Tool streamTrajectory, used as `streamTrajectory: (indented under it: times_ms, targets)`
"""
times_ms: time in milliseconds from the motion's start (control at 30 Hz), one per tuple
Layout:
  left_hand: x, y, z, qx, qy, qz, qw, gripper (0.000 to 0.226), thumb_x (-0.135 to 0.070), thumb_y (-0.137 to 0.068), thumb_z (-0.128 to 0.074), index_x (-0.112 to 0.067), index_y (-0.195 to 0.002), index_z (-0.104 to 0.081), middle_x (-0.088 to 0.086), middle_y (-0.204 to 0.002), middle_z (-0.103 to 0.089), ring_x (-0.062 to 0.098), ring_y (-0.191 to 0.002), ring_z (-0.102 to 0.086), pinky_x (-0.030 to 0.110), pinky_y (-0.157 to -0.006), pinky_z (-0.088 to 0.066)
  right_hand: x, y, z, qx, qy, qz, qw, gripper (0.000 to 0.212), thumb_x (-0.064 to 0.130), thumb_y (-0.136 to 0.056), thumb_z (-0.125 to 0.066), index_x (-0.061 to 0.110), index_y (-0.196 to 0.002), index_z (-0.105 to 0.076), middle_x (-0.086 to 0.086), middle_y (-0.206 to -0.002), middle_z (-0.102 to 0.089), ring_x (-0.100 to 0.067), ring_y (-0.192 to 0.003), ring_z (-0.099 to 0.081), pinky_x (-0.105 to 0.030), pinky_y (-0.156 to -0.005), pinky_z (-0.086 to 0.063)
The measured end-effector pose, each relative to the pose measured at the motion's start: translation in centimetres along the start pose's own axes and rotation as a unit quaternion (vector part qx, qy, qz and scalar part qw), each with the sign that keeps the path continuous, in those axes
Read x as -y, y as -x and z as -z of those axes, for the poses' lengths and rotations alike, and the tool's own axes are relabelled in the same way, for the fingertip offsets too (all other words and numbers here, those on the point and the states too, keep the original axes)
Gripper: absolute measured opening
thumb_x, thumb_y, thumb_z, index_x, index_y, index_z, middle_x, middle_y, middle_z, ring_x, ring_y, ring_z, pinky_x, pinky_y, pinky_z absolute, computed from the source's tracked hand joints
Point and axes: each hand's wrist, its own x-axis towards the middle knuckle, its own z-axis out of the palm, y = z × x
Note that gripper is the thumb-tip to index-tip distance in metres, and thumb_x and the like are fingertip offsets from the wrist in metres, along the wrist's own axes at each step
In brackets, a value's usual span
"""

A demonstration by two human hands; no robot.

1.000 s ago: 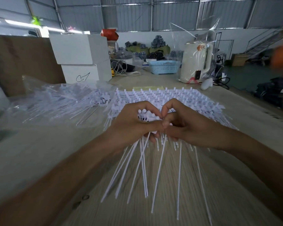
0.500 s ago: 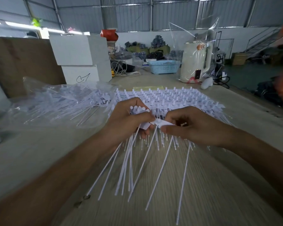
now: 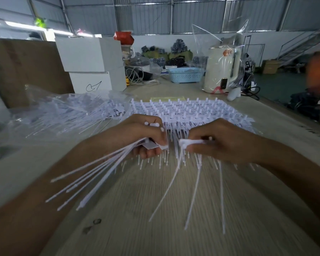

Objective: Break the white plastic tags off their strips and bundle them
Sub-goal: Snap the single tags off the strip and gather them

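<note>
A wide stack of white plastic tag strips (image 3: 188,111) lies on the wooden table (image 3: 155,209) in front of me. My left hand (image 3: 140,133) grips a bundle of loose white tags (image 3: 92,176) by their heads, and their long tails fan out down and to the left. My right hand (image 3: 222,139) pinches a short piece of strip with a few tags (image 3: 190,182) hanging from it, tails pointing toward me. The two hands are a small gap apart just above the near edge of the stack.
A clear plastic bag of more white tags (image 3: 63,115) lies to the left. Behind it stand white boxes (image 3: 92,67) and a brown board (image 3: 20,71). At the far end are a blue basket (image 3: 185,75), a wrapped cream kettle (image 3: 222,71) and cables.
My hands were pressed together at the strip, then pulled apart. The left hand's bundle has swung left, and the right hand has come away rightward with a few tags.
</note>
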Motion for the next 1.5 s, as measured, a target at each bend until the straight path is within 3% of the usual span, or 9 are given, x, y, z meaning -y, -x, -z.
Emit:
streamTrajectory:
  times_ms: [200,267,333,467,767,967,1100,1333,1500]
  targets:
    - [1.0,-0.5,0.7,-0.122,0.014,-0.129,0.984,0.008,-0.005,-0.085,-0.074,-0.009,-0.09,-0.07,0.016,-0.079,-0.071,0.025,-0.064,-0.067,0.027,-0.051,-0.052,-1.5,0.8,1.6,-0.067,-0.146,-0.06,0.985,0.023,0.029,-0.094,-0.061,0.031,-0.071,-0.063,-0.005,-0.059,-0.054,-0.023,-0.054,-0.055,-0.038,-0.059,-0.048]
    - [1.6,-0.9,-0.9,-0.116,0.013,-0.124,0.985,0.011,-0.007,-0.086,-0.073,-0.009,-0.096,-0.071,0.015,-0.083,-0.071,0.025,-0.068,-0.069,0.029,-0.054,-0.054,-0.8,0.2,0.3,-0.065,-0.175,-0.051,0.981,0.006,0.031,-0.092,-0.063,0.028,-0.089,-0.066,-0.001,-0.058,-0.05,-0.021,-0.053,-0.051,-0.039,-0.056,-0.045]
    - [2.0,-1.1,-2.3,-0.096,0.038,-0.122,0.987,0.01,-0.007,-0.089,-0.07,-0.005,-0.099,-0.07,0.016,-0.085,-0.07,0.023,-0.069,-0.069,0.029,-0.056,-0.055,-0.5,-0.2,-1.0,-0.051,-0.2,-0.051,0.977,0.019,0.03,-0.091,-0.065,0.016,-0.103,-0.059,0.0,-0.058,-0.05,-0.021,-0.053,-0.048,-0.042,-0.053,-0.042]
    - [1.7,-0.9,-3.4,-0.071,0.129,-0.089,0.985,0.015,-0.019,-0.093,-0.062,-0.005,-0.095,-0.068,0.013,-0.077,-0.071,0.02,-0.064,-0.069,0.027,-0.055,-0.056,-0.2,-0.4,-2.0,-0.07,-0.25,-0.067,0.963,0.03,0.031,-0.09,-0.066,0.012,-0.107,-0.05,-0.021,-0.069,-0.058,-0.021,-0.057,-0.05,-0.035,-0.054,-0.042]
    - [1.9,-0.9,-3.3,0.002,0.13,-0.073,0.989,0.025,-0.034,-0.086,-0.065,-0.012,-0.095,-0.069,0.015,-0.083,-0.071,0.022,-0.069,-0.069,0.031,-0.057,-0.056,-0.4,-0.3,-1.8,-0.085,-0.239,-0.115,0.96,0.041,0.036,-0.084,-0.07,0.006,-0.104,-0.05,-0.008,-0.061,-0.058,-0.016,-0.054,-0.052,-0.024,-0.053,-0.042]
    - [2.1,-1.1,-3.7,-0.021,0.081,-0.095,0.992,0.034,-0.031,-0.089,-0.067,0.001,-0.1,-0.062,0.013,-0.078,-0.07,0.023,-0.064,-0.068,0.028,-0.048,-0.053,0.6,-0.6,-2.1,-0.094,-0.182,-0.094,0.974,0.028,0.023,-0.089,-0.072,0.009,-0.103,-0.052,-0.006,-0.059,-0.053,-0.008,-0.05,-0.039,-0.023,-0.053,-0.031]
    - [1.9,-1.0,-3.3,-0.036,0.038,-0.11,0.993,0.01,-0.012,-0.092,-0.068,-0.002,-0.095,-0.068,0.023,-0.082,-0.071,0.027,-0.062,-0.067,0.027,-0.045,-0.05,1.2,-0.6,-1.9,-0.074,-0.203,-0.102,0.971,0.029,0.017,-0.088,-0.072,0.008,-0.107,-0.052,-0.024,-0.074,-0.064,-0.027,-0.06,-0.049,-0.036,-0.06,-0.035]
    - [1.8,-1.1,-3.7,-0.068,0.019,-0.11,0.991,0.02,-0.02,-0.096,-0.064,-0.002,-0.089,-0.069,0.011,-0.063,-0.068,0.022,-0.05,-0.065,0.026,-0.039,-0.048,2.0,-0.9,-1.9,-0.082,-0.137,-0.101,0.982,0.03,0.022,-0.09,-0.072,0.015,-0.111,-0.052,-0.006,-0.083,-0.075,-0.032,-0.072,-0.064,-0.046,-0.065,-0.048]
    - [1.8,-1.2,-3.4,-0.087,0.05,-0.099,0.99,0.021,-0.02,-0.095,-0.065,-0.009,-0.08,-0.075,0.013,-0.064,-0.069,0.023,-0.047,-0.062,0.025,-0.037,-0.046,1.4,-0.5,-0.5,-0.013,-0.178,-0.109,0.978,0.017,0.025,-0.094,-0.064,0.009,-0.099,-0.063,-0.008,-0.07,-0.069,-0.015,-0.06,-0.059,-0.028,-0.059,-0.044]
